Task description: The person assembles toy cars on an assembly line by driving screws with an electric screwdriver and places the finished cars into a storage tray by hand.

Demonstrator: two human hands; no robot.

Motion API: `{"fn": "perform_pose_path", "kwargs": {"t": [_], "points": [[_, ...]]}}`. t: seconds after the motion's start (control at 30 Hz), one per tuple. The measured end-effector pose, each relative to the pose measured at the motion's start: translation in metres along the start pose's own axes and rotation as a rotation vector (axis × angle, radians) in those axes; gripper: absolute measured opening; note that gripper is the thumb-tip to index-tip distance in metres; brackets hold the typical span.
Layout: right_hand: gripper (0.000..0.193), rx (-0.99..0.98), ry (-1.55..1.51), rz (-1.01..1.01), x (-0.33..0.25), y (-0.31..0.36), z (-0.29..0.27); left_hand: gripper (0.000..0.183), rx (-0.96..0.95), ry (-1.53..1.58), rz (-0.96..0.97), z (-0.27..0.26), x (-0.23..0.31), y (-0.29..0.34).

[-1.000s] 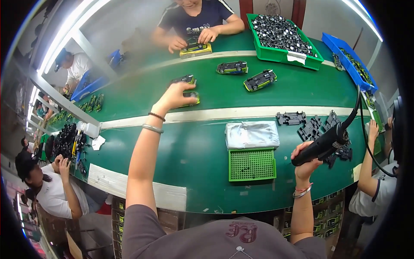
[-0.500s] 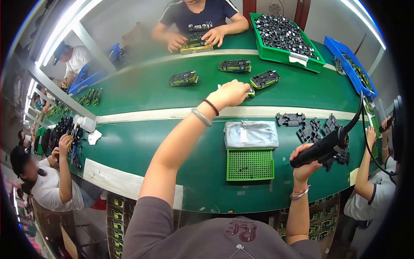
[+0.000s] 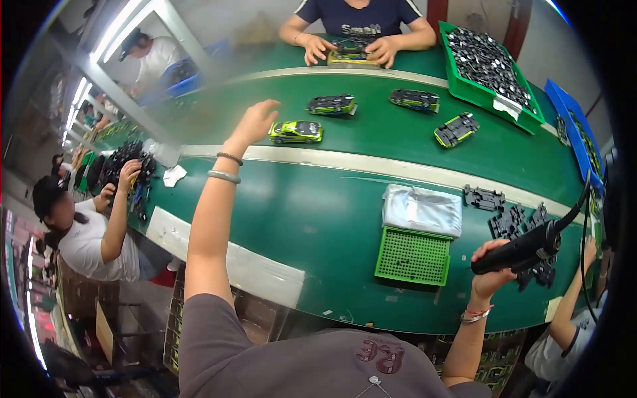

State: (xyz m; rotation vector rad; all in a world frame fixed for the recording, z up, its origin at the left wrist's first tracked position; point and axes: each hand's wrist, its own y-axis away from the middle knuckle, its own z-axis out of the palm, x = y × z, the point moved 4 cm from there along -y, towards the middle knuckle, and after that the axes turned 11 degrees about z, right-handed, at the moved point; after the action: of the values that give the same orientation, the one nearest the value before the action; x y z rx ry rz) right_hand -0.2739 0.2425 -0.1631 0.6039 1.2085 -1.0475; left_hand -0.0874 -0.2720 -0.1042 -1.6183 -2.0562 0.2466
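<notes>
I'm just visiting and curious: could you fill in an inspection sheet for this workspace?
Surface: green table with a pale strip along it.
Job's things: green car on its wheels; three more cars underside up; black tool.
Clutter: white scrap; black bases right of the packet.
Grips: left grip open beside the green car, contact unclear; right grip closed round the black tool.
Cables: black cable from the tool, curving up rightward.
Surroundings: co-workers; green bin of small parts; blue bin.
</notes>
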Motion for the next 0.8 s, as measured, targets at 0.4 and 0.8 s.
{"fn": "perform_pose_path", "kwargs": {"t": [0.4,0.8], "points": [[0.085,-0.013,-0.024,-0.039,0.001,0.0,-0.002,0.031,-0.114,-0.523,-0.473,-0.005,-0.082,0.057],[0.085,-0.02,0.012,-0.067,0.0,0.0,-0.005,0.023,0.016,0.043,0.214,0.038,0.078,-0.038]]}}
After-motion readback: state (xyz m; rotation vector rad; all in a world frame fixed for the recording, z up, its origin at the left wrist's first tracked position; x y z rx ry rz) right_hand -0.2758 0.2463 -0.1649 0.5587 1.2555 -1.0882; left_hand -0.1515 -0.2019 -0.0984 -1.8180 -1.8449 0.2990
